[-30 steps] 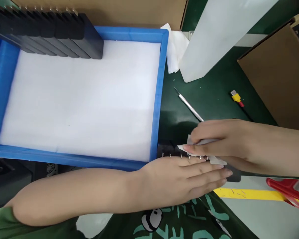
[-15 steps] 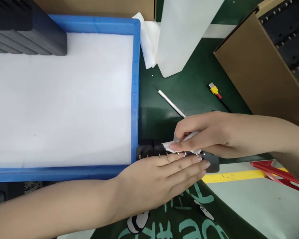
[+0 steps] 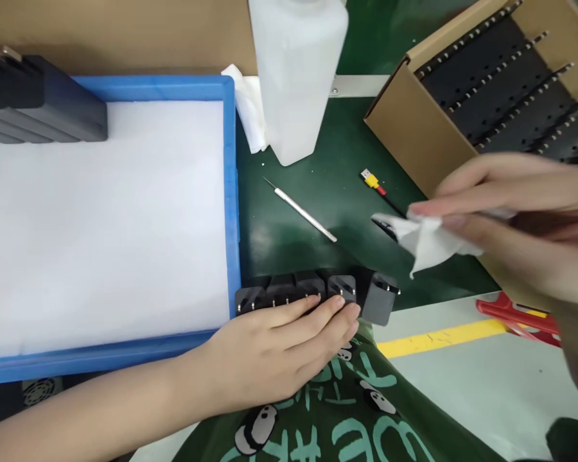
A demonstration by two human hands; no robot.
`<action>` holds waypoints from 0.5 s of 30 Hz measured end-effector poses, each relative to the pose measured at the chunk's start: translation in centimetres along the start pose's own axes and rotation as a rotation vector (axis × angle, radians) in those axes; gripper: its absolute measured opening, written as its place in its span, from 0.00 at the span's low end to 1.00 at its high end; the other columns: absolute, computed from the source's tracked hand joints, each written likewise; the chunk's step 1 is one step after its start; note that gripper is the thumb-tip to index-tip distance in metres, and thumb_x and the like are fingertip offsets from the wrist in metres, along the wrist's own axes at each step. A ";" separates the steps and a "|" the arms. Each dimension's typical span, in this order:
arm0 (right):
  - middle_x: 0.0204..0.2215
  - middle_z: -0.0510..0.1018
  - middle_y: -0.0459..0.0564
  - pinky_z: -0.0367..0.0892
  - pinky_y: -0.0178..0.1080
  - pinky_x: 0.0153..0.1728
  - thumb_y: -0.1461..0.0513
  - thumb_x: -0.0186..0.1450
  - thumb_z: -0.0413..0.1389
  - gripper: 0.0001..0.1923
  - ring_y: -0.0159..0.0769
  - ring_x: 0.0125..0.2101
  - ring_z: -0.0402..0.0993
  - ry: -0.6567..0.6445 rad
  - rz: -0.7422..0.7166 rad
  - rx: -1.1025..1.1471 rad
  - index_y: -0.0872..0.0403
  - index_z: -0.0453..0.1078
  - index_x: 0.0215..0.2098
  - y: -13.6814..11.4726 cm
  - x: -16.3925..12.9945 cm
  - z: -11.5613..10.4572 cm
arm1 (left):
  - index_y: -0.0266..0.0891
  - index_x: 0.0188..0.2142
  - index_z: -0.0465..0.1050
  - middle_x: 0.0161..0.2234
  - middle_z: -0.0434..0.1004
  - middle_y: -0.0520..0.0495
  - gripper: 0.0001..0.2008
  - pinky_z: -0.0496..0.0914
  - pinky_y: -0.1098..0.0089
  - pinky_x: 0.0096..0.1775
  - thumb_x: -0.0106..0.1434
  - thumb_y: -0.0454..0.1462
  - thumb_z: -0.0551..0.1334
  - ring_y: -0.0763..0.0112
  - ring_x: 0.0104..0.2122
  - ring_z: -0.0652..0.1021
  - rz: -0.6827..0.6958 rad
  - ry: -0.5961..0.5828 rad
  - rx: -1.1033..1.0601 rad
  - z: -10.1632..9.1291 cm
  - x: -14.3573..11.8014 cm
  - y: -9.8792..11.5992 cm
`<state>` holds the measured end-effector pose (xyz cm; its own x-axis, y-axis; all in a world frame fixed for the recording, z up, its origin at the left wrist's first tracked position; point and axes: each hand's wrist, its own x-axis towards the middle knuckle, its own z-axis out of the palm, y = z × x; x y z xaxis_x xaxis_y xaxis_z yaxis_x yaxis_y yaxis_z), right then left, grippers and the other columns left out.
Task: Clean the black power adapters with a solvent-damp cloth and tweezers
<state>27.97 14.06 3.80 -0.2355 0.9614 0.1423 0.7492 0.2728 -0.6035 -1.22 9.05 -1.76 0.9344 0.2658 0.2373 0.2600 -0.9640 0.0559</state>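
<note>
Five black chargers (image 3: 313, 292), side by side

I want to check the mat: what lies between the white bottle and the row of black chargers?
Head view: only a thin metal pick on the green mat between bottle and chargers.

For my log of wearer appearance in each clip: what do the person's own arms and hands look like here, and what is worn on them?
Both hands are bare: no gloves, rings or watch show on the left hand or the right hand. The left forearm is uncovered along its visible length, with no sleeve in view. The right hand is motion-blurred, so fine detail cannot be told. Below is a dark green garment with pale lettering and panda prints.
</note>
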 end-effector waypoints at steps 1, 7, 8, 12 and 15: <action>0.33 0.77 0.48 0.70 0.39 0.30 0.52 0.71 0.54 0.14 0.34 0.31 0.73 -0.022 0.027 0.022 0.47 0.79 0.44 0.0 -0.4 0.2 | 0.36 0.63 0.66 0.65 0.67 0.48 0.22 0.65 0.67 0.63 0.72 0.36 0.55 0.66 0.63 0.69 0.006 0.001 -0.008 -0.2 0.0 0.0; 0.31 0.76 0.46 0.66 0.33 0.21 0.61 0.71 0.54 0.11 0.29 0.24 0.70 -0.267 0.103 0.254 0.47 0.79 0.45 -0.1 -3.2 3.0 | 0.39 0.65 0.65 0.67 0.64 0.50 0.22 0.65 0.69 0.63 0.73 0.38 0.53 0.69 0.64 0.68 0.036 -0.007 -0.016 -0.9 1.6 0.9; 0.32 0.76 0.46 0.66 0.33 0.21 0.63 0.71 0.53 0.12 0.28 0.24 0.70 -0.271 0.097 0.276 0.47 0.79 0.46 -0.1 -3.2 3.1 | 0.40 0.65 0.64 0.68 0.62 0.52 0.22 0.65 0.70 0.63 0.73 0.39 0.52 0.70 0.65 0.66 0.043 -0.009 -0.009 -0.8 2.0 1.1; 0.35 0.76 0.46 0.68 0.32 0.26 0.68 0.70 0.54 0.15 0.28 0.30 0.73 -0.273 -0.094 0.304 0.47 0.77 0.49 0.0 -1.7 2.8 | 0.42 0.68 0.60 0.71 0.55 0.53 0.25 0.60 0.70 0.67 0.72 0.40 0.54 0.70 0.69 0.60 0.041 -0.073 0.031 0.2 2.9 1.6; 0.38 0.76 0.45 0.70 0.31 0.33 0.67 0.71 0.52 0.14 0.26 0.34 0.74 -0.317 -0.338 0.247 0.48 0.76 0.48 -0.6 0.5 3.2 | 0.42 0.68 0.58 0.71 0.52 0.53 0.29 0.57 0.67 0.69 0.69 0.43 0.57 0.69 0.70 0.57 0.029 -0.153 0.050 0.8 2.9 1.7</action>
<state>25.48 14.23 1.71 -0.6435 0.7527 0.1392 0.4399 0.5125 -0.7375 2.17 8.21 -1.74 0.9669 0.2396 0.0877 0.2403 -0.9707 0.0023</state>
